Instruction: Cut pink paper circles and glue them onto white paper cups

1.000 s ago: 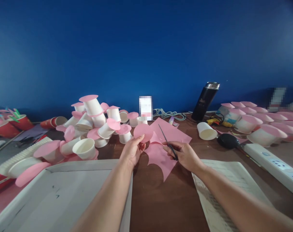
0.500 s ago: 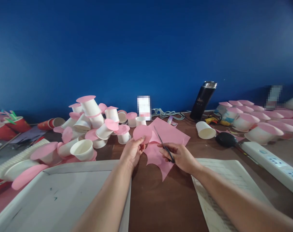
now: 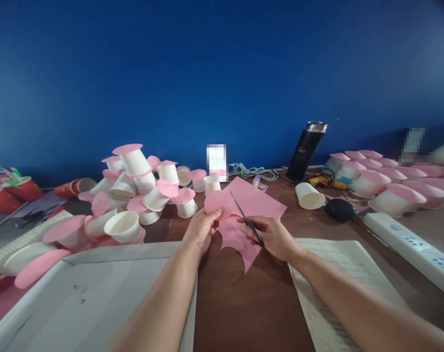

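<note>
My left hand (image 3: pixel 203 228) pinches the lower edge of a round pink paper disc (image 3: pixel 218 201) between thumb and fingers. A pair of scissors with dark handles (image 3: pixel 251 227) is in my right hand (image 3: pixel 275 238), its fingers wrapped round the handles. The blades point up and left, close to the disc's right edge; whether they touch it I cannot tell. Beneath both hands lies a pink paper sheet (image 3: pixel 264 200) with curved cut-outs along its lower side, flat on the brown table (image 3: pixel 222 303).
White paper cups with pink discs (image 3: pixel 136 161) are heaped at left, and more cups (image 3: pixel 368 183) stand in rows at right. A black thermos (image 3: pixel 306 151), a tipped paper cup (image 3: pixel 310 196), a black rubber bulb (image 3: pixel 341 209) and a power strip (image 3: pixel 412 239) lie rightward. A white tray (image 3: pixel 134 298) sits front left.
The pink disc has shifted slightly right, nearer the scissor blades, and its outline looks turned. My right hand with the scissors has barely moved. The whole view has shifted a little.
</note>
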Motion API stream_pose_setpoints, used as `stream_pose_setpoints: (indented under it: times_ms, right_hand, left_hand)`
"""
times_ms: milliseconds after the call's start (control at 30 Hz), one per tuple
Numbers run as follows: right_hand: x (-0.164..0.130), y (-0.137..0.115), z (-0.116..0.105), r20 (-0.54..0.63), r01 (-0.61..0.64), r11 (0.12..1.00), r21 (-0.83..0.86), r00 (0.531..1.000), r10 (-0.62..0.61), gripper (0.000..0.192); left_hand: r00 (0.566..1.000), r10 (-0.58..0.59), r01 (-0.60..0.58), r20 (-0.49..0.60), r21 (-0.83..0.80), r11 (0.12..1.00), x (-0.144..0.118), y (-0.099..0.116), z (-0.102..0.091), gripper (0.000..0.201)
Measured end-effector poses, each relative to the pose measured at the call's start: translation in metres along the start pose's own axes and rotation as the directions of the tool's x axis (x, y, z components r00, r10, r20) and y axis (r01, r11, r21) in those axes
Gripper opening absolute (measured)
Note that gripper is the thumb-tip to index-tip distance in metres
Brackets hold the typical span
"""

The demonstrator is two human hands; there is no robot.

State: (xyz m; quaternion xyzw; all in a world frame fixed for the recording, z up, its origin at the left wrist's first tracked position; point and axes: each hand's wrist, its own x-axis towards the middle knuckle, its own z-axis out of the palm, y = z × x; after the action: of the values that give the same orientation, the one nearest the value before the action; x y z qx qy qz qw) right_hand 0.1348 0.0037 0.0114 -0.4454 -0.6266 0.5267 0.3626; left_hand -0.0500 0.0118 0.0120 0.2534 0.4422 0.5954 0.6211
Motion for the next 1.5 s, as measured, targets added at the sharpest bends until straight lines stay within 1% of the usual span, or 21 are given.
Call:
stream_pose_setpoints:
  times_ms: [167, 367, 533, 700, 867, 1000, 1167, 1333, 1500]
  right_hand:
    - [0.0002, 0.0017, -0.0007, -0.012, -0.004, 1.0, 0.005, 1.0, 0.004, 0.06]
    - [0.0006, 0.0013, -0.0012, -0.005, 0.006, 1.0, 0.008, 1.0, -0.006, 0.061]
    - [0.0007, 0.0008, -0.0004, 0.0, -0.014, 1.0, 0.027, 1.0, 0.014, 0.062]
    - [0.0001, 0.0001, -0.0003, -0.009, -0.011, 0.999, 0.046, 1.0, 0.011, 0.06]
    - [-0.0006, -0.0016, -0.0008, -0.031, -0.005, 1.0, 0.011, 1.0, 0.006, 0.058]
    - [-0.0005, -0.0012, -0.0007, -0.023, -0.001, 1.0, -0.002, 1.0, 0.001, 0.062]
    - [0.0003, 0.0034, -0.0012, -0.019, 0.011, 0.999, -0.041, 1.0, -0.012, 0.059]
    - [0.0003, 0.0038, -0.0013, -0.023, 0.013, 0.999, -0.03, 1.0, -0.013, 0.059]
    - [0.0001, 0.0041, -0.0009, -0.016, 0.01, 1.0, -0.019, 1.0, -0.01, 0.059]
  left_hand:
    - [1.0, 0.024, -0.024, 0.019, 0.033, 0.999, 0.0027, -0.0026, -0.0032, 0.033]
    - [1.0, 0.02, -0.021, 0.02, 0.041, 0.999, 0.0034, -0.0034, -0.0034, 0.032]
    - [0.999, 0.029, -0.03, 0.024, 0.047, 0.998, 0.0036, -0.0044, -0.004, 0.032]
    - [0.999, 0.03, -0.031, 0.027, 0.045, 0.999, 0.004, -0.0045, -0.0044, 0.031]
    - [0.999, 0.03, -0.031, 0.026, 0.036, 0.999, 0.0026, -0.0032, -0.0031, 0.032]
    - [1.0, 0.017, -0.018, 0.019, 0.031, 0.999, 0.002, -0.0024, -0.0022, 0.033]
    - [1.0, 0.017, -0.018, 0.022, 0.03, 0.999, 0.0022, -0.0023, -0.0022, 0.033]
    - [0.999, 0.026, -0.027, 0.04, 0.037, 0.999, 0.003, -0.0039, -0.0036, 0.032]
    - [0.999, 0.015, -0.017, 0.035, 0.059, 0.998, 0.0024, -0.004, -0.0028, 0.034]
